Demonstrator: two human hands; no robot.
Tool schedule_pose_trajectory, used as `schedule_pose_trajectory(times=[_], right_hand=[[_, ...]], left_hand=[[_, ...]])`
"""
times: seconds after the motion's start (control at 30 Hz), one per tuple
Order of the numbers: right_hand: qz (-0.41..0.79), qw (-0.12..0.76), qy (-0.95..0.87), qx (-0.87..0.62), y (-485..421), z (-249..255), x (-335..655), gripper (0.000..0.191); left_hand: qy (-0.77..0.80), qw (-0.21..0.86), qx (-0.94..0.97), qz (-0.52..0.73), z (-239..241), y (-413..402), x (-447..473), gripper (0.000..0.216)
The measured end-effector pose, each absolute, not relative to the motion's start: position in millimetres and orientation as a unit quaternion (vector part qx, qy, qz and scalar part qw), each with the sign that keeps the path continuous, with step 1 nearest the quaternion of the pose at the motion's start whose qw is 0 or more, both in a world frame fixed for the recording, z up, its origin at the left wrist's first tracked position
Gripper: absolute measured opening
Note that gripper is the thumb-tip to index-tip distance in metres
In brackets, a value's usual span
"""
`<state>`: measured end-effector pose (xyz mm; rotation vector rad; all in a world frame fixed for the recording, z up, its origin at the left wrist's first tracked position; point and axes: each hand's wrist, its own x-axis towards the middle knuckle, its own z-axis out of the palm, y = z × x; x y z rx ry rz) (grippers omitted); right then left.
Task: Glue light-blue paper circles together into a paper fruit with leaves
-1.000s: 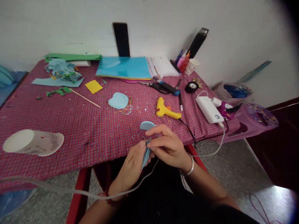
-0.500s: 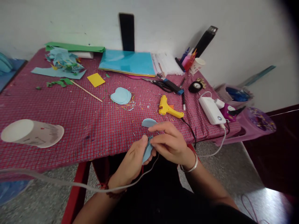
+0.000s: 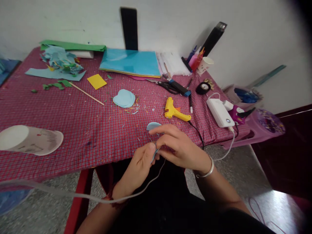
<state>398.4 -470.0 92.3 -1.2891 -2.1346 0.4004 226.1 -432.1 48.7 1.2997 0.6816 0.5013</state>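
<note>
Nearby, glue gun (image 3: 174, 112); cable (image 3: 85, 196) crossing left wrist (image 3: 120, 191); left fingers (image 3: 148, 154), right fingers (image 3: 168, 141) pinching blue paper (image 3: 154, 157).

On the checked tablecloth (image 3: 80, 120), a printed paper cup (image 3: 37, 141) is noted at far left. Farther back, a thin wooden stick (image 3: 87, 94) is laid near a yellow paper square (image 3: 97, 81); green scraps (image 3: 65, 83) are scattered at its far end. By the wall (image 3: 73, 19), coloured sheets (image 3: 131, 61), blue uppermost, are stacked. To the right, a white box (image 3: 220, 113) is seen, joined to a white cable (image 3: 232, 143); a black roll (image 3: 201, 88) is placed beyond.
</note>
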Motion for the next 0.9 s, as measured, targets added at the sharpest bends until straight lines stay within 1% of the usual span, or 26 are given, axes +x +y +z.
schedule_pose_trajectory(times=[0.1,0.27,0.33,0.43,0.53,0.63,0.7,0.77,0.83,0.9], right_hand=[[0.170,0.299,-0.806,-0.481,-469.9,95.1,399.4,0.010],[0.184,0.288,-0.814,-0.470,-470.3,101.2,403.4,0.004],[0.180,0.280,-0.817,-0.470,-471.6,103.5,404.2,0.006],[0.150,0.276,-0.822,-0.475,-474.1,104.1,402.6,0.010],[0.086,0.310,-0.815,-0.483,-475.2,99.5,398.4,0.009],[0.009,0.368,-0.794,-0.484,-474.1,91.7,394.6,0.009],[-0.025,0.384,-0.782,-0.491,-473.0,87.6,393.5,0.010],[-0.047,0.378,-0.778,-0.499,-472.1,85.9,393.7,0.010],[-0.061,0.369,-0.784,-0.496,-471.6,86.6,394.7,0.010],[-0.062,0.358,-0.795,-0.486,-471.1,88.8,396.1,0.010]], left_hand=[[0.303,0.688,0.622,0.217,54.9,-430.8,224.8,0.049],[0.275,0.658,0.677,0.182,61.4,-428.7,222.1,0.051],[0.261,0.644,0.698,0.173,63.2,-428.0,221.0,0.050],[0.255,0.639,0.707,0.168,62.4,-428.0,220.6,0.050],[0.272,0.653,0.685,0.173,55.9,-430.3,222.2,0.052],[0.310,0.642,0.665,0.222,48.4,-433.5,224.5,0.041],[0.341,0.591,0.675,0.283,46.7,-434.2,225.3,0.030],[0.361,0.521,0.695,0.340,49.1,-433.3,224.9,0.022],[0.362,0.476,0.711,0.370,55.0,-431.5,223.8,0.010],[0.352,0.478,0.713,0.374,61.9,-429.8,222.6,0.013]])
